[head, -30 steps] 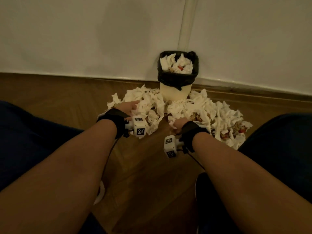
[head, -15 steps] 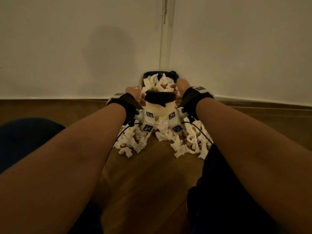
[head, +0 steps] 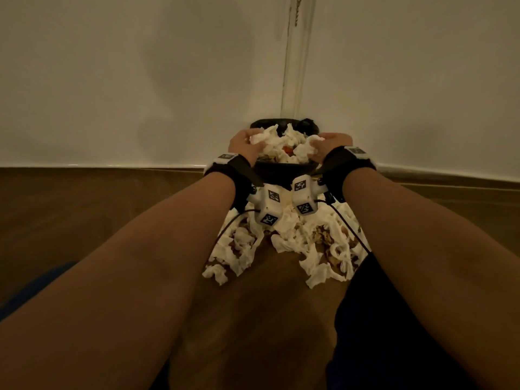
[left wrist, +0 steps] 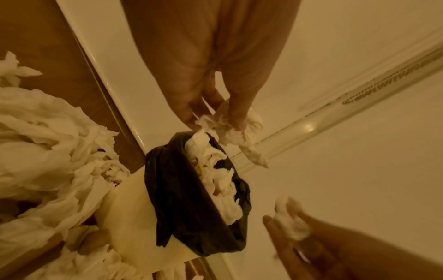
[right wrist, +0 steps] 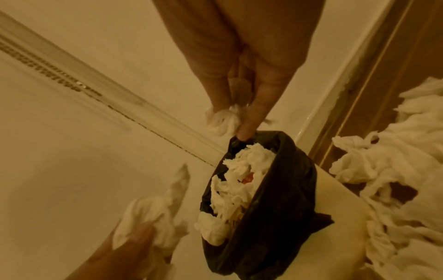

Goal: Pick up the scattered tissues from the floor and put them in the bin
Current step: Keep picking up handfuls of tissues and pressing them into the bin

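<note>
The small cream bin with a black liner (head: 281,168) stands against the wall, heaped with white tissues (head: 284,146). My left hand (head: 244,144) hovers at the bin's left rim, its fingertips pinching a crumpled tissue (left wrist: 231,124) above the opening. At the right rim, my right hand (head: 329,144) pinches another tissue wad (right wrist: 221,118). More scattered tissues (head: 240,249) lie in two piles on the floor in front of the bin, left and right (head: 323,240). The wrist cameras hide the bin's body in the head view.
A white wall with a skirting board runs behind the bin, and a vertical white conduit (head: 292,66) rises just above it. My dark-trousered leg (head: 394,319) is close to the right pile. Bare wooden floor (head: 267,319) lies between my arms.
A second ago both hands were down on the floor piles. They have since lifted, each with a tissue, and now sit over the bin's opening.
</note>
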The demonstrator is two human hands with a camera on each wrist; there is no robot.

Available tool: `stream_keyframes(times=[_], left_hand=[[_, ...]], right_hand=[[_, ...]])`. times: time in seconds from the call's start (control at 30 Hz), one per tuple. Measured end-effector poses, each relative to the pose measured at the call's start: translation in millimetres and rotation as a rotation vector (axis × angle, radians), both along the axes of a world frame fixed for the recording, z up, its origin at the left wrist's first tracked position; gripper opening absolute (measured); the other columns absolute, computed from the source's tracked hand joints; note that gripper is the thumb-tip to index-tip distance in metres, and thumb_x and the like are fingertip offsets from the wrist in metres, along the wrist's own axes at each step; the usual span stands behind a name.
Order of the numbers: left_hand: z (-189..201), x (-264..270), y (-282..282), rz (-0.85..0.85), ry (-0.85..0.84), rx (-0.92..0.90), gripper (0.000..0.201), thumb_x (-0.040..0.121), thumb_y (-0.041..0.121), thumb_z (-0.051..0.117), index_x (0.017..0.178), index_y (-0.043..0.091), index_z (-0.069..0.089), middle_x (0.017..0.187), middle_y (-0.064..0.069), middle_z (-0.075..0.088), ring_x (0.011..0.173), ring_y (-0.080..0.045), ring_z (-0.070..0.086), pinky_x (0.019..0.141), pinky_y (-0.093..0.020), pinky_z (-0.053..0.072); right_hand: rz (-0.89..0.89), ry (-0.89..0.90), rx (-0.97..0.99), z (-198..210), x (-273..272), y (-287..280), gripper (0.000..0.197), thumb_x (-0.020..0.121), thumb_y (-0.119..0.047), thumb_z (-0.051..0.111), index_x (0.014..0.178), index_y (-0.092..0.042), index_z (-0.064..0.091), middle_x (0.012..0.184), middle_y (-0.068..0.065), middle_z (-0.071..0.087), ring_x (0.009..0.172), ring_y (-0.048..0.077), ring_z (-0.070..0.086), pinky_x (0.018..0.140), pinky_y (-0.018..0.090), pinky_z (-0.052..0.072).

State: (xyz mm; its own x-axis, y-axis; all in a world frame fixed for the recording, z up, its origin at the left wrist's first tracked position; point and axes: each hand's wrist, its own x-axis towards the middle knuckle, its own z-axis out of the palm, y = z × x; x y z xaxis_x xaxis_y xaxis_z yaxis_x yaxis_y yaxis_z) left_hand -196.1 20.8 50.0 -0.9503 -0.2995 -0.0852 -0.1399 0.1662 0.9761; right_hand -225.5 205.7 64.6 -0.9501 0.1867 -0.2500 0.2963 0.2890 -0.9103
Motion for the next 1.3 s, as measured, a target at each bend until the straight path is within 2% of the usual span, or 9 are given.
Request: stream_keyframes(times=[0.07, 0.17, 0.33, 0.43, 0.57, 0.67, 0.8, 1.07, 1.3], left_hand=[[-14.1, -7.5, 4.7, -0.011, 0.024, -0.142, 0.026, 0.085, 0.015, 0.065, 0.111, 0.018, 0.062, 0.111, -0.005, 0.063, 0.096, -0.016, 0.060, 0.075, -0.016, 0.047], [-29.0, -23.4, 12.5, 0.009, 0.094, -0.295, 0.019, 0.084, 0.017, 0.064, 0.103, 0.020, 0.064, 0.113, -0.003, 0.065, 0.103, -0.020, 0.060, 0.081, -0.020, 0.044], [-43.3, -42.5, 21.9, -0.004, 0.077, -0.693, 0.028, 0.093, 0.015, 0.048, 0.116, 0.015, 0.064, 0.128, -0.009, 0.054, 0.111, -0.023, 0.056, 0.093, -0.030, 0.044], [-57.4, -42.2, 27.8, -0.165, 0.011, -0.954, 0.032, 0.094, 0.018, 0.042, 0.122, 0.016, 0.056, 0.138, -0.007, 0.038, 0.120, -0.024, 0.047, 0.102, -0.040, 0.036], [-81.0, -34.1, 32.9, -0.227, 0.101, -1.159, 0.043, 0.089, 0.028, 0.046, 0.130, 0.016, 0.047, 0.144, -0.007, 0.030, 0.130, -0.023, 0.036, 0.107, -0.039, 0.025], [-85.3, -33.2, 35.9, -0.247, 0.037, -1.267, 0.048, 0.090, 0.033, 0.041, 0.135, 0.015, 0.040, 0.139, -0.007, 0.037, 0.130, -0.021, 0.034, 0.108, -0.040, 0.023], [-83.1, -31.8, 38.6, -0.270, -0.045, -1.264, 0.038, 0.095, 0.032, 0.032, 0.126, 0.016, 0.047, 0.128, -0.005, 0.053, 0.124, -0.024, 0.044, 0.112, -0.050, 0.014], [-73.9, -14.2, 32.5, -0.129, 0.092, -1.229, 0.036, 0.098, 0.029, 0.030, 0.128, 0.020, 0.046, 0.127, -0.004, 0.050, 0.118, -0.024, 0.046, 0.103, -0.047, 0.024], [-61.8, 5.5, -2.9, 0.001, 0.085, -1.139, 0.036, 0.094, 0.026, 0.036, 0.128, 0.022, 0.045, 0.127, -0.006, 0.046, 0.116, -0.025, 0.045, 0.097, -0.045, 0.029]], right_hand=[[0.014, -0.024, 0.089, -3.4, -8.7, -4.3, 0.040, 0.085, -0.023, 0.068, 0.123, -0.014, 0.061, 0.122, 0.001, 0.063, 0.100, 0.011, 0.058, 0.077, 0.006, 0.042], [0.055, -0.002, 0.151, -11.6, -21.3, -12.5, 0.035, 0.085, -0.015, 0.067, 0.119, -0.009, 0.064, 0.122, 0.008, 0.064, 0.112, 0.022, 0.060, 0.099, 0.024, 0.046], [0.080, 0.145, 0.346, -29.4, -37.0, -42.4, 0.029, 0.092, -0.009, 0.050, 0.118, -0.010, 0.062, 0.128, 0.014, 0.056, 0.117, 0.026, 0.054, 0.089, 0.023, 0.044], [0.078, 0.276, 0.490, -41.9, -39.2, -60.4, 0.022, 0.091, -0.003, 0.043, 0.111, -0.009, 0.049, 0.128, 0.014, 0.042, 0.112, 0.027, 0.047, 0.100, 0.035, 0.042], [0.233, 0.333, 0.922, -65.3, -35.1, -61.3, 0.047, 0.094, -0.024, 0.036, 0.131, 0.003, 0.041, 0.143, 0.015, 0.027, 0.127, 0.029, 0.036, 0.108, 0.038, 0.033], [0.452, 0.114, 1.062, -76.7, -39.2, -53.2, 0.058, 0.096, -0.042, 0.016, 0.142, -0.014, 0.036, 0.150, 0.013, 0.025, 0.140, 0.029, 0.022, 0.117, 0.047, 0.009], [0.595, -0.023, 1.103, -78.6, -38.3, -49.0, 0.051, 0.097, -0.036, 0.008, 0.139, -0.028, 0.036, 0.145, 0.010, 0.037, 0.138, 0.029, 0.028, 0.114, 0.056, -0.003], [0.379, 0.131, 1.100, -64.9, -26.5, -43.9, 0.046, 0.099, -0.034, 0.023, 0.127, -0.011, 0.052, 0.141, 0.012, 0.040, 0.129, 0.031, 0.039, 0.113, 0.049, 0.018], [0.240, 0.286, 0.990, -35.5, -7.1, -63.0, 0.035, 0.096, -0.025, 0.038, 0.126, -0.014, 0.053, 0.136, 0.013, 0.040, 0.127, 0.032, 0.036, 0.105, 0.044, 0.033]])
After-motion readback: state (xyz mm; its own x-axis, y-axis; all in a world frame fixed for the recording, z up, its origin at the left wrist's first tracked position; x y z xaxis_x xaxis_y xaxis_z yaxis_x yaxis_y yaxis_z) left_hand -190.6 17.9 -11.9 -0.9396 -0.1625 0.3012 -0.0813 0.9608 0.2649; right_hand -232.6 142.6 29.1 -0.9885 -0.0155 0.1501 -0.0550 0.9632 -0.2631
